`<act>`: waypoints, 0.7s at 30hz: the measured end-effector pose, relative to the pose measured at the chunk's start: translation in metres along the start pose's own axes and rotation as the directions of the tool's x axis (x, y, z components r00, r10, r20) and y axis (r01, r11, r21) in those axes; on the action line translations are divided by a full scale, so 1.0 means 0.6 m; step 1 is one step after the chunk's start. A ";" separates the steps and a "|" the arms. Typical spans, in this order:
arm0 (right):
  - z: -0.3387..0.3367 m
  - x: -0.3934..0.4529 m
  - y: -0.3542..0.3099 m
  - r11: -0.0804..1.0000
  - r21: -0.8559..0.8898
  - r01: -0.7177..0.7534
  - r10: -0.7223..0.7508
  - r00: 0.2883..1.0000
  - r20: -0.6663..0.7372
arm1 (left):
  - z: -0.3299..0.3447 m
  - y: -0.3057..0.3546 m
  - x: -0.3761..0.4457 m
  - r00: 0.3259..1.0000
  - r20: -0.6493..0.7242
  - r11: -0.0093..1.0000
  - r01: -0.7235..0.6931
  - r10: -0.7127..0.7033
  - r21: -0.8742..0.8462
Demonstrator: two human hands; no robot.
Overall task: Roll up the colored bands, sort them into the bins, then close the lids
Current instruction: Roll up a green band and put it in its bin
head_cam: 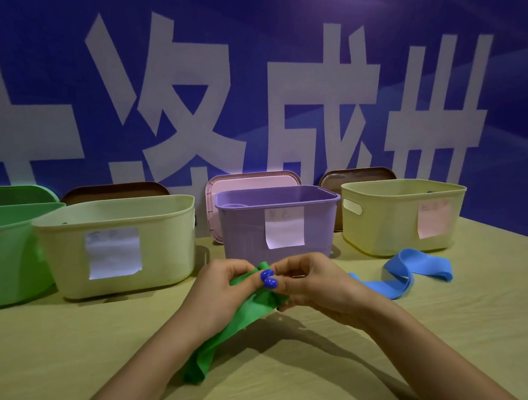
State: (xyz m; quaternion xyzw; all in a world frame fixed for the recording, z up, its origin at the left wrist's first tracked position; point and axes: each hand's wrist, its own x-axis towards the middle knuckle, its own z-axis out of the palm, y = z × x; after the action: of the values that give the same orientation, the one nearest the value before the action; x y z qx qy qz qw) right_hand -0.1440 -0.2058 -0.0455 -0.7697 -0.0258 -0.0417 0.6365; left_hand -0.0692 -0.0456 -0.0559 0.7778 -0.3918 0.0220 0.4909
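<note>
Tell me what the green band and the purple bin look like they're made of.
Green band: thin, matte, rubbery sheet, probably latex; it drapes limply from both hands.
Purple bin: rigid moulded plastic, satin finish, with smooth walls and a rolled rim.

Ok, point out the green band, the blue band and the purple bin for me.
green band (244, 315), head view, on the flat stretch below the hands.
blue band (418, 270), head view, on its looped upper part.
purple bin (243, 229), head view, on its front wall.

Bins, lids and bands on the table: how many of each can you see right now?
Bins: 4, green, cream, purple, yellow
Lids: 4, green, brown, pink, brown, all behind the bins
Bands: 2, green, blue
Total: 10
</note>
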 end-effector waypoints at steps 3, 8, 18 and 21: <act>-0.005 -0.003 -0.003 0.998 0.070 0.000 -0.004 0.999 0.050 | -0.001 0.004 -0.002 1.000 -0.025 0.999 -0.005 0.004 -0.047; -0.013 -0.003 -0.006 0.999 0.033 0.008 -0.008 1.000 0.003 | 0.002 0.009 -0.005 0.997 0.000 0.993 0.072 -0.072 -0.098; -0.018 -0.002 -0.014 0.998 0.001 -0.058 0.057 0.989 -0.137 | -0.007 0.017 -0.002 0.964 0.124 0.927 0.261 -0.236 -0.271; -0.017 -0.004 -0.019 0.996 0.040 -0.074 0.078 0.992 -0.102 | -0.006 0.023 -0.004 0.969 0.097 0.915 0.246 -0.226 -0.320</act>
State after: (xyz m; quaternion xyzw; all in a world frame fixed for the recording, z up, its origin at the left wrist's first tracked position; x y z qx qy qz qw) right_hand -0.1480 -0.2133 -0.0326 -0.7554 0.0357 -0.0570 0.6518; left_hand -0.0785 -0.0445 -0.0448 0.7266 -0.3074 -0.1258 0.6014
